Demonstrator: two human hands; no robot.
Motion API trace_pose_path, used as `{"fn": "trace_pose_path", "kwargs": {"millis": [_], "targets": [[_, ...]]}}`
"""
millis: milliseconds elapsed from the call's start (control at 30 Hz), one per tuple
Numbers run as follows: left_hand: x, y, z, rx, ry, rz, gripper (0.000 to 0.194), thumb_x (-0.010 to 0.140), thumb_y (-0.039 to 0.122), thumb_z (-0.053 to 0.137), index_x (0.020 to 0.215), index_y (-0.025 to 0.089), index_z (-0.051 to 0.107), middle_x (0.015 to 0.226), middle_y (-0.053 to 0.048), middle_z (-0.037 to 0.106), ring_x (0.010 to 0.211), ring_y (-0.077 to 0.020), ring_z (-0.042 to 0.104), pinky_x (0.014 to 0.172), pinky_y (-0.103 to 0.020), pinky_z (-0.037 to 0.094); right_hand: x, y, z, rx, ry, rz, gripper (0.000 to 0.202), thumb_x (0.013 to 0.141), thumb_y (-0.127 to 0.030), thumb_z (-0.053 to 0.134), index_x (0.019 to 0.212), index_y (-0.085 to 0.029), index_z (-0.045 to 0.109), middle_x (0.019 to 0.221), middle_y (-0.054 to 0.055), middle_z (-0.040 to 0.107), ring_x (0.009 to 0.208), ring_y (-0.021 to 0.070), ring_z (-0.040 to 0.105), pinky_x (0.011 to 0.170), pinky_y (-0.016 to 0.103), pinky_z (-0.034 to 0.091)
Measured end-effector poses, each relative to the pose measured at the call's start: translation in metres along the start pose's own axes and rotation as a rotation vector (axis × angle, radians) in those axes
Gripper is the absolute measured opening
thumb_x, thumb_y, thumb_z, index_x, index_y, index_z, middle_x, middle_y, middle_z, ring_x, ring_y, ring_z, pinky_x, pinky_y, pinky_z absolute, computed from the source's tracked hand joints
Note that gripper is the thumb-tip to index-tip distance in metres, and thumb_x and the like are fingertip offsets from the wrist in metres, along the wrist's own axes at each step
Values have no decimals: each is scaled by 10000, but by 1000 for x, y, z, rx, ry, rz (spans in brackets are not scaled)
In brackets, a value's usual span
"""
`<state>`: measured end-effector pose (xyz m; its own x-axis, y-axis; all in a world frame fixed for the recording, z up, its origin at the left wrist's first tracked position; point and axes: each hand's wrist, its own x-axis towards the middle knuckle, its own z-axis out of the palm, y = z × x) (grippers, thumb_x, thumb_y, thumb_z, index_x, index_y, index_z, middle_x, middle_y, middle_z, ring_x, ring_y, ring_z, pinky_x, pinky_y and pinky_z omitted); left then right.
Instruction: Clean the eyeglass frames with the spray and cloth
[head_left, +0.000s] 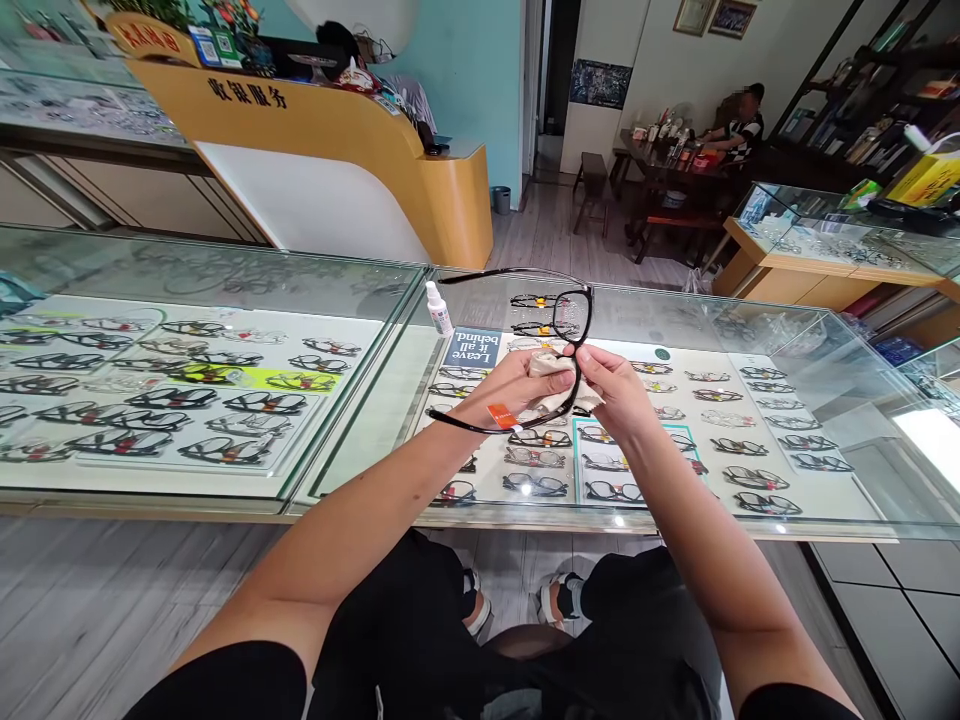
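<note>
Black-framed eyeglasses [590, 318] are held up over the glass counter, temples spread out toward the left. An orange tag [502, 416] hangs on the nearer temple. My left hand [521, 385] is closed on a pale cleaning cloth [553, 368], which is folded around the nearer lens and mostly hides it. My right hand [611, 385] pinches the frame near its bridge, and a corner of the cloth hangs below those fingers. The farther lens is uncovered. A small white spray bottle [439, 310] stands on the counter, left of the glasses.
Under the glass top of the display counter [360, 400] lie rows of eyeglasses and a "Leave it all behind" card [474, 347]. A wooden cashier desk [450, 200] stands beyond, with a person partly hidden behind it. Another person [742, 125] sits at a table far right.
</note>
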<state>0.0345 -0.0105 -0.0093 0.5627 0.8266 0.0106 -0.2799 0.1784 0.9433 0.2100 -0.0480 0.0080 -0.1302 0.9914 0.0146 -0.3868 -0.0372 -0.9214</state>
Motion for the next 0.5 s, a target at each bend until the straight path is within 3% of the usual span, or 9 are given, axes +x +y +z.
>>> {"fn": "trace_pose_path", "kwargs": {"millis": [133,233,333,500], "targets": [[2,5,4,66,27,15,531,635,464,1046,914,140,731,786,36,626,714,-91,545,676,-217,400,0,-1,1,-45,-2,-39,459,685,-611,983,735,-212,761,651,-39,543,631,103,416,590,250,389],[2,5,8,36,25,13,546,697,573,991,939,145,755,766,33,640,704,-99,572,672,-222,433,-1,-3,3,-32,23,-47,456,689,-592,984,685,-213,729,603,-55,482,585,92,354,568,256,376],[2,4,11,-66,22,-14,613,679,569,1004,1070,154,782,813,11,704,719,-115,636,681,-227,490,0,-4,0,13,65,-35,401,696,-576,975,820,-233,807,635,-47,573,569,99,415,586,266,433],[1,11,5,-128,76,-29,524,760,538,966,1031,125,793,888,-61,781,754,-155,724,712,-256,594,6,-9,-12,14,168,-157,407,704,-590,949,915,-259,843,774,6,722,747,169,627,743,320,552]]}}
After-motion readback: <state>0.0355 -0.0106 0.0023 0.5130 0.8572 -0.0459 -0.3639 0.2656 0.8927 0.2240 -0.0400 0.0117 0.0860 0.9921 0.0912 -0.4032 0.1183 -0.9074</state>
